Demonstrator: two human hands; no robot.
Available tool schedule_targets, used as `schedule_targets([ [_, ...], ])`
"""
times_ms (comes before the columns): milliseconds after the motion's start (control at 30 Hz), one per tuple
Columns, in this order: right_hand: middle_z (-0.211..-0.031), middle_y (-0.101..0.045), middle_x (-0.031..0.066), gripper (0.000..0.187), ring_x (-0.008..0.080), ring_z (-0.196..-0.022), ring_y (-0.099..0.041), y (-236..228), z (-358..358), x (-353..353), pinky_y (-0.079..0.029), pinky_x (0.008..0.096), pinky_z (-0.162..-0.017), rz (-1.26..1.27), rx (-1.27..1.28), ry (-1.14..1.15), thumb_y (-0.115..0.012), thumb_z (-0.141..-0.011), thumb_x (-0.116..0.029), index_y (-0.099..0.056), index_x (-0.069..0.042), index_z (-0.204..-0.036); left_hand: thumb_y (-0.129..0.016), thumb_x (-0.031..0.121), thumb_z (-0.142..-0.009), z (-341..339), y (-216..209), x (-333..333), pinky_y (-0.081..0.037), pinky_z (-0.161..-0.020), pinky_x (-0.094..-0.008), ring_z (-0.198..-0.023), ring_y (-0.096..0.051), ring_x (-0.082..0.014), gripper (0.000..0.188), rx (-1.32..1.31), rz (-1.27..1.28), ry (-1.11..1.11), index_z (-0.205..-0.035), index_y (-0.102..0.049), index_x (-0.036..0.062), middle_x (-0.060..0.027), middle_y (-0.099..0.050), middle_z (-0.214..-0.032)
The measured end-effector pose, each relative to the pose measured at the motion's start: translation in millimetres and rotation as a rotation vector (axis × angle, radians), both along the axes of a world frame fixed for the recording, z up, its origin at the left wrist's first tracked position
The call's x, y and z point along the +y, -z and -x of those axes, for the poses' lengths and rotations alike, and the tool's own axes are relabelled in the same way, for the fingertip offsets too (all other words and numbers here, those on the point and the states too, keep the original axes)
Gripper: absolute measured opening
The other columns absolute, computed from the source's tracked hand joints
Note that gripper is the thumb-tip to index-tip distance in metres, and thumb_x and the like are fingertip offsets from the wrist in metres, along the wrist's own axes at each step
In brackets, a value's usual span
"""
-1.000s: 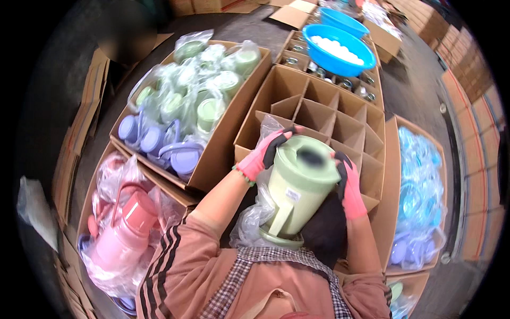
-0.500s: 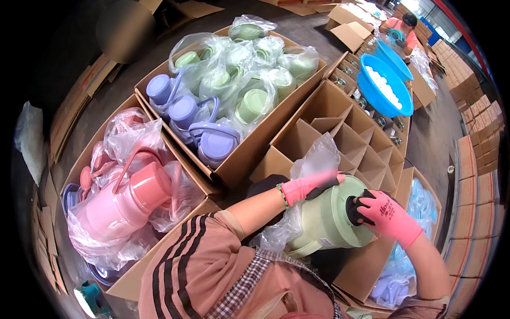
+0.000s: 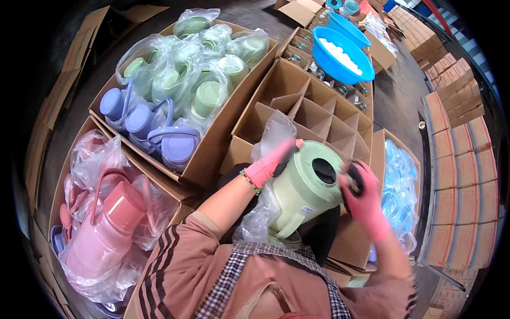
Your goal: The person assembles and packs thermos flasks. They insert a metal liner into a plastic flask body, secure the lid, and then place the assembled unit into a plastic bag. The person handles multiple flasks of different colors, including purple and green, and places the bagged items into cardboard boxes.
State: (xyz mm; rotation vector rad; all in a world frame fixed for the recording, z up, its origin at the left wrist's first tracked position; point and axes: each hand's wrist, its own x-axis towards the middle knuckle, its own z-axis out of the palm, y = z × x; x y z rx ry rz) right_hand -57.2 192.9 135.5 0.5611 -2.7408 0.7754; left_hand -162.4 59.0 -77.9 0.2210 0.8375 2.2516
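Observation:
A light green thermos jug body (image 3: 303, 186) leans across my lap, its round dark opening (image 3: 323, 170) tilted up toward me. My left hand (image 3: 276, 159), in a pink glove with dark fingertips, is closed on the jug's far left side. Clear plastic film (image 3: 260, 212) hangs along that side below my wrist. Just right of the opening, my right hand (image 3: 362, 191) is apart from the jug, its gloved fingers curled in. Blur hides what, if anything, sits between those fingers.
A divided carton (image 3: 297, 114) stands ahead of me. A carton (image 3: 228, 119) of bagged green and purple jugs is at left, with a pink jug (image 3: 106, 234) nearer. Blue bagged items (image 3: 398, 181) lie at right. A blue basin (image 3: 329, 58) holds white pieces; stacked boxes (image 3: 457, 186) stand beyond.
My right hand has drawn out of the jug's opening and moved off to its right, uncovering the dark hole. The view has shifted, while my left hand keeps its grip.

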Motion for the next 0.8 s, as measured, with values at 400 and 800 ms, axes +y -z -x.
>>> schedule_targets([
  [400, -0.075, -0.057, 0.0023, 0.033, 0.0078, -0.066, -0.049, 144.8, -102.8, -1.4, -0.041, 0.0219, -0.059, 0.960, -0.990, 0.260, -0.057, -0.080, -0.033, -0.057, 0.000, -0.086, -0.064, 0.034, -0.067, -55.8, -69.4, -29.0, -0.030, -0.092, -0.0404, -0.108, -0.037, -0.0395, 0.065, 1.168, 1.337, -0.788, -0.116, -0.041, -0.0012, -0.0211, -0.044, -0.115],
  [800, -0.073, -0.062, 0.0043, 0.028, 0.0091, -0.067, -0.053, 162.0, -145.5, 23.7, -0.042, 0.0254, -0.064, 0.903, -0.875, 0.214, -0.061, -0.077, -0.028, -0.061, -0.001, -0.083, -0.047, 0.018, -0.085, 60.3, -249.1, -195.9, -0.045, -0.075, -0.0257, -0.081, -0.056, -0.0156, 0.023, 0.931, 0.551, -1.033, -0.095, -0.057, 0.0001, -0.0077, -0.059, -0.090],
])
